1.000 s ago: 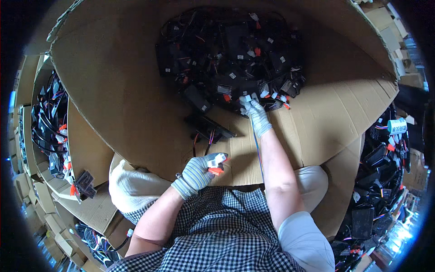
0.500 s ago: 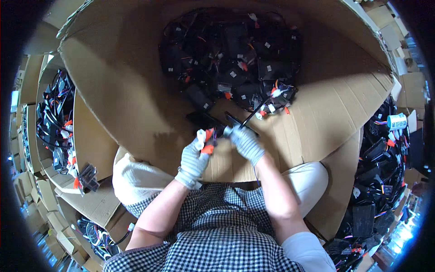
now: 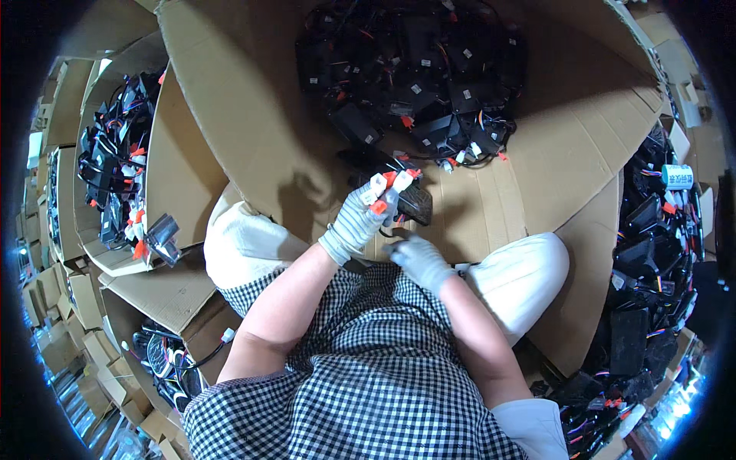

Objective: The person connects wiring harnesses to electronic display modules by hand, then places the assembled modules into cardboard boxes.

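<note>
From where I stand, the main change is the position of the right hand in its pale striped knit glove (image 3: 422, 264). A second ago it is at the heap of black plastic modules with wire leads (image 3: 425, 84); now it is low, near the lap, just beside the other hand. Its fingers are blurred. A thin black cable (image 3: 387, 231) lies at the fingertips; whether they grip it, I cannot tell.

The left hand in a matching glove (image 3: 353, 226) has risen from its lower position and remains closed around a cluster of white and orange-red plastic connectors (image 3: 401, 181). The cluster projects above the fingers and appears fuller than a second ago; an exact count is not possible.

A dark rectangular plastic module (image 3: 416, 205) sits just beyond the cluster, over the near wall of the large brown corrugated cardboard box (image 3: 479, 211). The heap lies farther inside this box, apart from both hands.

Effect on the work, as I judge it: the connectors are collected in one hand, and handling is now concentrated close to the body.
</note>
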`<state>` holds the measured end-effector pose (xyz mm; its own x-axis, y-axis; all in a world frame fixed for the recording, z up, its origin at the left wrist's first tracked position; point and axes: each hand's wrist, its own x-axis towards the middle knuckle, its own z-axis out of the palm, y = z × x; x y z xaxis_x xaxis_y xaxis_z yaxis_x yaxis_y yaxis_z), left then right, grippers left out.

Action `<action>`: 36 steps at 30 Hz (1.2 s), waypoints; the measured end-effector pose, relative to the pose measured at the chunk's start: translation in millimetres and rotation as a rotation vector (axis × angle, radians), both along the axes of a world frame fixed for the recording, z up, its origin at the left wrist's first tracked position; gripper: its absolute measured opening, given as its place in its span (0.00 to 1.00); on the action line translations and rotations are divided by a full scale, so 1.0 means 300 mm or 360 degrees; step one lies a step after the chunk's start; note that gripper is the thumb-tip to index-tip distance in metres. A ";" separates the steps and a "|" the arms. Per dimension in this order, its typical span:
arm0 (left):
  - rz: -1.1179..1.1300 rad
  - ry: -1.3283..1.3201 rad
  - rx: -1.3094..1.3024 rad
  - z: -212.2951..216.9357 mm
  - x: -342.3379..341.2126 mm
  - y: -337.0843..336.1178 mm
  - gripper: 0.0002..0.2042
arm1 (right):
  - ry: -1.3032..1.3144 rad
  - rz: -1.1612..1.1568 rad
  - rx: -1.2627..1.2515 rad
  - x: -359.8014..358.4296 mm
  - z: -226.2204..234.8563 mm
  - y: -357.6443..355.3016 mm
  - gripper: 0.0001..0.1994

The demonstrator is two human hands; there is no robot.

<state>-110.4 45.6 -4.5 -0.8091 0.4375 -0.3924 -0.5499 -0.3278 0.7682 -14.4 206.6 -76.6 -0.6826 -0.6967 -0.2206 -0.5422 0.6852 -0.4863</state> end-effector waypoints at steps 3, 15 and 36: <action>-0.0170 0.0194 -0.0332 0.061 -0.003 0.008 0.15 | -0.1411 -0.1677 -0.1586 0.019 0.249 0.062 0.17; -0.1109 0.0553 -0.1040 -0.042 0.043 -0.050 0.13 | -0.0571 -0.0846 -0.0230 -0.062 0.292 0.155 0.13; -0.1820 0.1198 -0.1409 -0.130 0.058 -0.099 0.19 | -0.1022 -0.0422 -0.0142 -0.057 0.166 0.083 0.16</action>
